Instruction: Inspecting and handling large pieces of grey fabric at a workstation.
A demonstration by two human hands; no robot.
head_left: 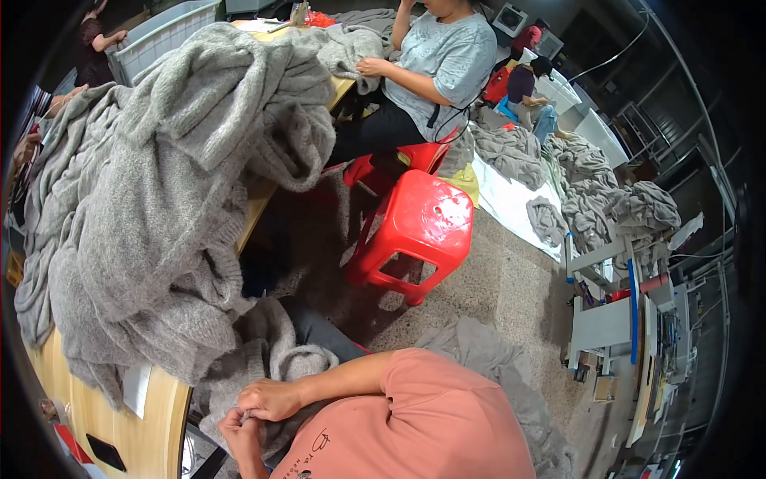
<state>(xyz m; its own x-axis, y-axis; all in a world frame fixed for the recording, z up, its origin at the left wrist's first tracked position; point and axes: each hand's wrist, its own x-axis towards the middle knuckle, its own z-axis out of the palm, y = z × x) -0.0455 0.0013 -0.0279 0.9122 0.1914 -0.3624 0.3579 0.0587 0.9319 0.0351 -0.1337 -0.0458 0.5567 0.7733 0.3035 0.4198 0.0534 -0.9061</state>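
A grey knitted garment (pixel 211 403) lies bunched at the table edge and over my lap. My right hand (pixel 271 397) is closed, its fingers pinching a small bit of the knit. Just below and touching it, my left hand (pixel 242 433) is closed on the same garment, fingertips together. What exactly lies between the fingertips is too small to make out. Beside my hands, a large heap of grey knitwear (pixel 159 215) covers most of the table and hangs over its edge.
A dark phone (pixel 105 453) and white paper (pixel 137 389) lie on the wooden table (pixel 163 407). A red plastic stool (pixel 427 211) stands ahead. Across sits a co-worker (pixel 447 60) holding grey knitwear. More garments (pixel 495 359) lie on the floor behind my arm; machinery (pixel 610 319) stands at the right.
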